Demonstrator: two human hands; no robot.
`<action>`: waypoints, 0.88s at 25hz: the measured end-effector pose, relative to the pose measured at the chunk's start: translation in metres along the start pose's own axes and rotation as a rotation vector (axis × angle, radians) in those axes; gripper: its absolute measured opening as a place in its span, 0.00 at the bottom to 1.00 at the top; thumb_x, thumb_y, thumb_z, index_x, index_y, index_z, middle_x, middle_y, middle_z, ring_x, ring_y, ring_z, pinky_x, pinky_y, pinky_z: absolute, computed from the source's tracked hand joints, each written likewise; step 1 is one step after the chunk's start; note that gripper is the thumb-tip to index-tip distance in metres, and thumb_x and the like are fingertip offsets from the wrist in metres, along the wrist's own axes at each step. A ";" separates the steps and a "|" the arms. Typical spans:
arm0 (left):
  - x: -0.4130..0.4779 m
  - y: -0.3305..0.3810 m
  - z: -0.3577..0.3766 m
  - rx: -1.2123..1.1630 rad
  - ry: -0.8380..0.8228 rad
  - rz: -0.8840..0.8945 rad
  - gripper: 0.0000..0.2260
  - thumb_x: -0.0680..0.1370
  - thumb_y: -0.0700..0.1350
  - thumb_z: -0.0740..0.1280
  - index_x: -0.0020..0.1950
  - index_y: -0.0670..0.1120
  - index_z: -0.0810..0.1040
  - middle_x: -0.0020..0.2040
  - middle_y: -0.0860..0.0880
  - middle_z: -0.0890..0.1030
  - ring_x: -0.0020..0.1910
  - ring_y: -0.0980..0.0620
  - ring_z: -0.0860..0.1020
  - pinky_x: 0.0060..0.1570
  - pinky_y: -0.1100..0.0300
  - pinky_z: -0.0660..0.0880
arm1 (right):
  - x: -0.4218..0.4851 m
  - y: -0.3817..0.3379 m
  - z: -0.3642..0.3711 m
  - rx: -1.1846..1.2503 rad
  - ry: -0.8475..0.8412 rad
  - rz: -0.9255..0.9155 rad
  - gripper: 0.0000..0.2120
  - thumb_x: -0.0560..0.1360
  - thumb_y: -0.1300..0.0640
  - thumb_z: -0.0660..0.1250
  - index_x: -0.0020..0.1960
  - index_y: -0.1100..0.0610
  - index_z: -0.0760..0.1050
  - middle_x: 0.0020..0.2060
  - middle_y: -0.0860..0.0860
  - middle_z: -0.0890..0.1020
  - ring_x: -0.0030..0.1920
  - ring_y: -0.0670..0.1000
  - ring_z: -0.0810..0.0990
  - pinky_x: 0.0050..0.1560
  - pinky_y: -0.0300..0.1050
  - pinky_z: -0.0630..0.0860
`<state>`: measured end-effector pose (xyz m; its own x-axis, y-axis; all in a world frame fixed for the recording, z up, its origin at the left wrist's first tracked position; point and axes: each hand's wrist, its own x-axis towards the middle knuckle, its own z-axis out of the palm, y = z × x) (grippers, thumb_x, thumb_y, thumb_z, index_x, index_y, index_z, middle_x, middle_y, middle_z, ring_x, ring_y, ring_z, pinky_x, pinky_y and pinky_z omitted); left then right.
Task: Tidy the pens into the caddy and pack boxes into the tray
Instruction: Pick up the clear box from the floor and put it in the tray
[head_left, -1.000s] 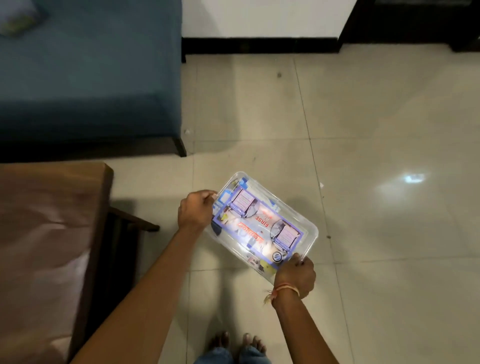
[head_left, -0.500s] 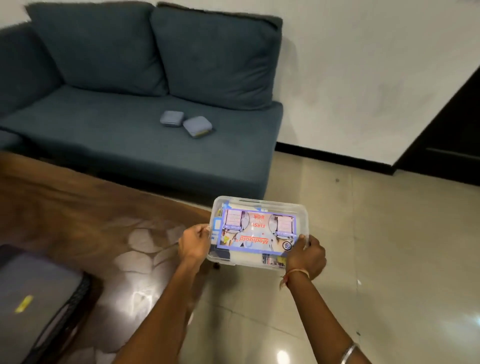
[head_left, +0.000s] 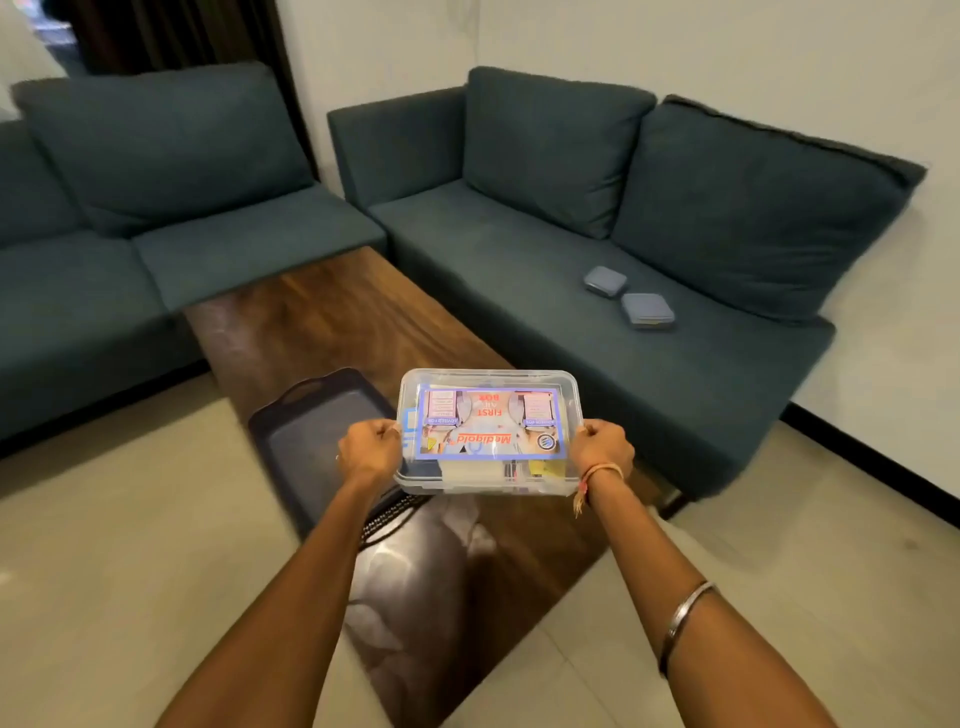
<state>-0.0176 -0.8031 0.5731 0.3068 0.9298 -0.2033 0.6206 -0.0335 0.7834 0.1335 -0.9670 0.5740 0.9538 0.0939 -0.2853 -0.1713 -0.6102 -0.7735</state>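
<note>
A clear plastic first aid box (head_left: 488, 431) with a blue-bordered label on its lid is held level in the air above the wooden coffee table (head_left: 337, 322). My left hand (head_left: 370, 453) grips its left end and my right hand (head_left: 602, 449) grips its right end. A dark tray (head_left: 311, 441) with cut-out handles lies on the table just left of and below the box; my left hand and the box cover part of it. No pens or caddy are in view.
Teal sofas stand behind the table, one on the left (head_left: 156, 218) and one on the right (head_left: 597, 291). Two small grey cases (head_left: 628, 297) lie on the right sofa's seat. Pale tiled floor (head_left: 104, 571) surrounds the table.
My view has swung from the floor up to the table and sofas. The box, held in both hands throughout, has come over the table beside the tray.
</note>
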 end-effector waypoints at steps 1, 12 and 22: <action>0.008 -0.012 -0.016 -0.009 0.033 -0.022 0.13 0.77 0.41 0.60 0.54 0.42 0.83 0.55 0.40 0.83 0.57 0.41 0.79 0.55 0.56 0.73 | -0.004 -0.009 0.018 -0.025 -0.047 -0.017 0.12 0.78 0.59 0.59 0.52 0.61 0.81 0.50 0.57 0.83 0.48 0.57 0.80 0.44 0.43 0.73; 0.093 -0.134 -0.086 -0.128 0.191 -0.331 0.09 0.74 0.39 0.63 0.46 0.38 0.83 0.48 0.37 0.84 0.48 0.38 0.81 0.50 0.49 0.80 | -0.009 -0.074 0.194 -0.247 -0.371 -0.213 0.12 0.75 0.62 0.61 0.48 0.61 0.83 0.50 0.60 0.84 0.51 0.60 0.82 0.51 0.53 0.80; 0.167 -0.208 -0.024 -0.084 0.171 -0.519 0.10 0.76 0.40 0.65 0.49 0.34 0.80 0.51 0.36 0.83 0.51 0.39 0.81 0.51 0.51 0.77 | 0.070 -0.050 0.311 -0.436 -0.579 -0.303 0.11 0.75 0.65 0.64 0.54 0.66 0.81 0.53 0.62 0.83 0.56 0.61 0.80 0.62 0.50 0.74</action>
<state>-0.1127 -0.6326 0.3900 -0.1501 0.8631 -0.4823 0.5970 0.4680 0.6516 0.1324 -0.6855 0.4171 0.6428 0.6274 -0.4395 0.3024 -0.7350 -0.6069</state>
